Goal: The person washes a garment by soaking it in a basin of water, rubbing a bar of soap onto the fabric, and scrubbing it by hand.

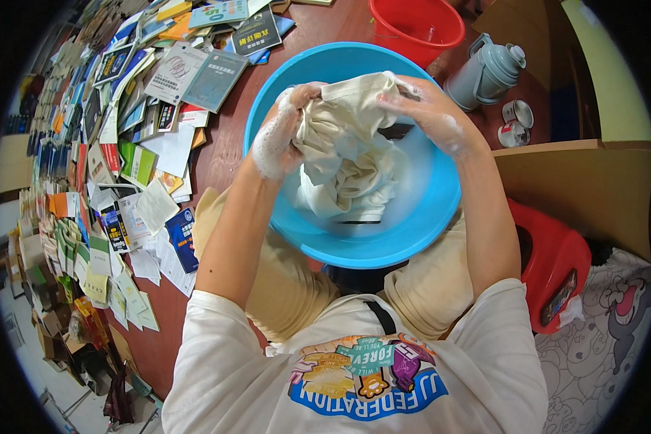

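A wet cream-white cloth garment [352, 146] is lifted partly out of a round blue plastic basin [325, 249]. My left hand [285, 135], coated in foam, grips a bunched part of it. Across from it my right hand [428, 114], with suds on the knuckles and wrist, holds the top edge of the fabric. The lower folds rest in cloudy soapy water [420, 163] inside the basin. Something dark [396, 131] shows beside the cloth under my right hand; what it is I cannot tell.
A red bucket [417, 27] stands beyond the basin, with a grey thermos flask [485, 73] and two cans [515, 125] to its right. Piled books [211, 76] spread on the left. A red plastic stool [556, 266] at right carries a phone [559, 297].
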The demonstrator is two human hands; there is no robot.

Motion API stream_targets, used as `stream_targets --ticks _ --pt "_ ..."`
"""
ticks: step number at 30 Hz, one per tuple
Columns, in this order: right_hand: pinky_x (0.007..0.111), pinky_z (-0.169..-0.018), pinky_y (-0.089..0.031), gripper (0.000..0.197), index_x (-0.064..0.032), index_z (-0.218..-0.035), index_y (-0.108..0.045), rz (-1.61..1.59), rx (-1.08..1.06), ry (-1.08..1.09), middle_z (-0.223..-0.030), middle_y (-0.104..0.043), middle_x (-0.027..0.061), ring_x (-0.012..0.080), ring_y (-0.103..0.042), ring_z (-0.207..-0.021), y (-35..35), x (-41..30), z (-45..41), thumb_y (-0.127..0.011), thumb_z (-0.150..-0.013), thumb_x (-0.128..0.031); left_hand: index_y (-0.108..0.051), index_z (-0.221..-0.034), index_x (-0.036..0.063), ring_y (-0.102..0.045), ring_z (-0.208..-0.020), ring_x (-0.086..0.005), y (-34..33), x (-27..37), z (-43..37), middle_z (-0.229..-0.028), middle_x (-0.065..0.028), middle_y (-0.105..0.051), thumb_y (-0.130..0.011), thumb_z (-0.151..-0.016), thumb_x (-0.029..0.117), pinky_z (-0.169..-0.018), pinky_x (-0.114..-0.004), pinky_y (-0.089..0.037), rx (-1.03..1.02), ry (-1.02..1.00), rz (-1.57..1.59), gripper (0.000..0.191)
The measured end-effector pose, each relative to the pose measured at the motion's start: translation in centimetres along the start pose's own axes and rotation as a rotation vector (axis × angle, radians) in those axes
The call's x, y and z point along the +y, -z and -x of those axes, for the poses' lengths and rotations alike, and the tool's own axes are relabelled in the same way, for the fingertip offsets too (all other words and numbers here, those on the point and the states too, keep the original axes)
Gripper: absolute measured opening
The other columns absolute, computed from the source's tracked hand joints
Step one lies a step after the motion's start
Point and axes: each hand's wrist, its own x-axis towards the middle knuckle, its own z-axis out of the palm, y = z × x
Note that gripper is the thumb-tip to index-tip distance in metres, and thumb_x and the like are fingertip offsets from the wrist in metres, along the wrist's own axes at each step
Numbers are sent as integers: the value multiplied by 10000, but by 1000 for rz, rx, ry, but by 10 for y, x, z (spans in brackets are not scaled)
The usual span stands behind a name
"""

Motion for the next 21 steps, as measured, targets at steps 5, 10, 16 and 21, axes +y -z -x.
stream_targets --ticks 5,10,16,21 --pt "238 -786 -439 342 17 -1103 -566 -108 303 59 -935 -603 2 87 -522 -848 3 23 -11 -600 -906 -260 -503 -1132 15 -616 -875 -167 -24 3 -11 -960 -70 -603 -531 -918 446 -749 -316 -529 72 63 60 482" --pt "318 -561 -464 245 7 -945 -549 504 359 476 -779 -620 76 194 -604 -664 -55 22 -14 -576 -894 -231 -566 -1061 30 -628 -846 -181 -5 -11 -26 -865 -42 -624 -441 -962 434 -791 -320 -524 143 249 359 434" --pt "382 -476 -457 172 -50 -704 -515 1049 555 436 -667 -594 146 285 -612 -576 -53 26 -36 -590 -803 -168 -549 -999 47 -615 -806 -153 -44 -42 -27 -860 -38 -604 -467 -963 318 -719 -292 -530 178 212 502 286" --pt "403 -450 -417 234 -75 -610 -484 989 573 850 -585 -538 148 306 -558 -517 -105 40 -19 -561 -816 -156 -560 -1004 49 -617 -814 -147 21 -59 -44 -891 -34 -621 -468 -960 276 -699 -282 -527 -46 191 624 249"
